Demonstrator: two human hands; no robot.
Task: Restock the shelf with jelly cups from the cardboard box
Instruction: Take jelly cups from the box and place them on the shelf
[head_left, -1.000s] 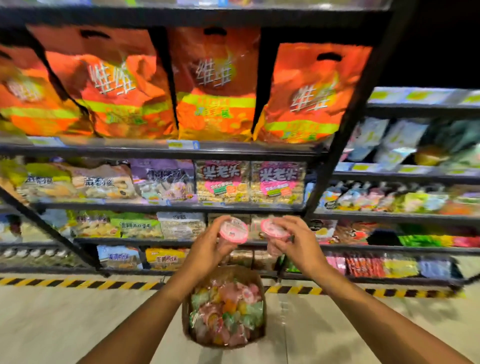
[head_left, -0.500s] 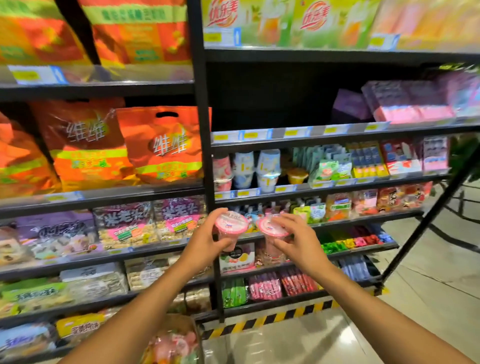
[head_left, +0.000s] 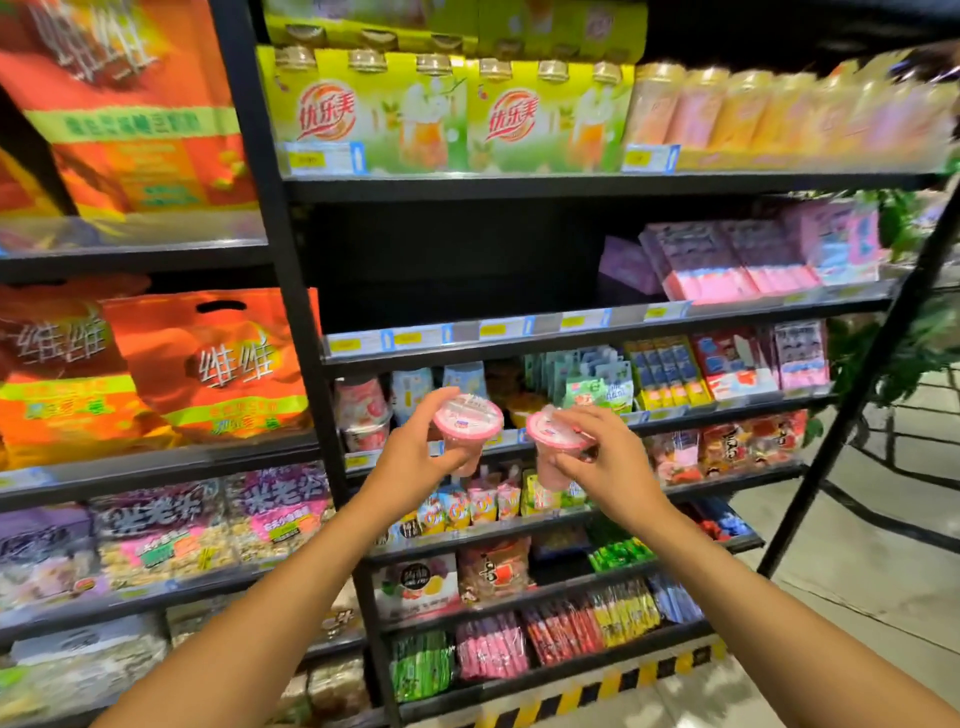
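Note:
My left hand (head_left: 415, 457) grips a pink jelly cup (head_left: 467, 422) with a pink foil lid, held upright in front of the shelf. My right hand (head_left: 602, 457) grips a second pink jelly cup (head_left: 551, 441), tilted a little to the left, its fingers over the lid and side. Both cups hang close together, just before the shelf row (head_left: 727, 408) where other jelly cups (head_left: 363, 410) stand stacked at the left end. The cardboard box is out of view.
Black metal shelving fills the view, with an upright post (head_left: 291, 312) left of the cups. Orange snack bags (head_left: 208, 364) sit left of the post. Above is a dark bare shelf bay (head_left: 457, 260). Yellow drink packs (head_left: 374, 114) fill the top. A yellow-black floor stripe (head_left: 597, 691) runs below.
The view has swung up and to the right, so the box of jelly cups has left the frame. Both hands have carried their cups up toward the shelf with stacked cups.

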